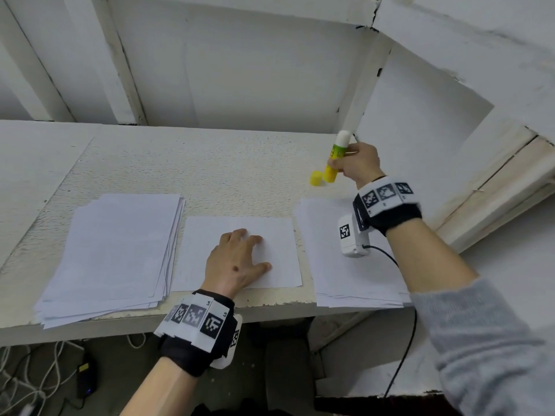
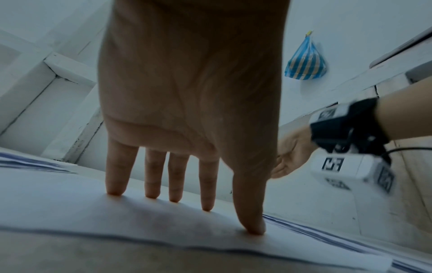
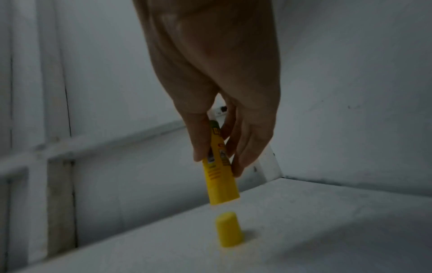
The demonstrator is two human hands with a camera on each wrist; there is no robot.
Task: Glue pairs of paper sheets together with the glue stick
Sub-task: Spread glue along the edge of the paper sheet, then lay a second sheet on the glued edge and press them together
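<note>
Fingers (image 2: 153, 175) of the left hand (image 1: 237, 262) lie straight and spread, their tips pressing flat on the single sheet (image 1: 279, 235) that sits at the near edge of the surface (image 1: 210, 163), between two stacks; fingers (image 3: 243, 147) and thumb of the right hand (image 1: 357, 165) are curled round the glue stick (image 1: 335, 162), pinching its middle. From largest down: the white, rough-topped surface carries everything; the left stack (image 1: 114, 253) of paper, loosely fanned, reaches toward the near left edge; the right stack (image 1: 336, 271) lies at the near edge too, partly under the right wrist. The single sheet lies just beside both stacks, its edges close to theirs. The glue stick, yellow-bodied with a green band and its white glue end up, is held nearly upright toward the far right corner, its base just above the surface. The yellow cap (image 1: 316, 178) stands on its own just beside that base, apart from it.
</note>
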